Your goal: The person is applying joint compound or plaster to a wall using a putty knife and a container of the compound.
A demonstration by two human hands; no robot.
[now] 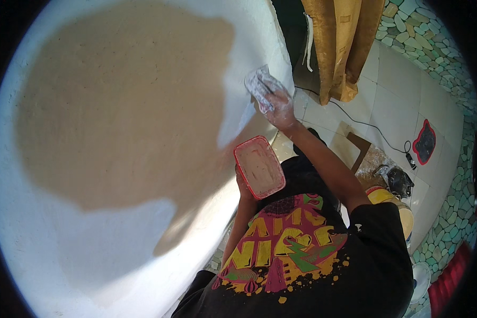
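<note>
Only txt: lg yellow letters in a multicol. print, front of person's blk T-shirt.

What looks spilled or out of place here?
Pale residue lies scattered near the yellow container, apparently spilled; source unclear. A black cable trails loosely across the floor tiles, a possible trip hazard. The right hand, gripping a cloth, is smeared white.

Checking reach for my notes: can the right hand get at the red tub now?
Probably yes: the red tub is close by, in the left hand, and nothing visible stands between. The right hand holds a crumpled whitish wad, though, so its grip isn't free.
</note>
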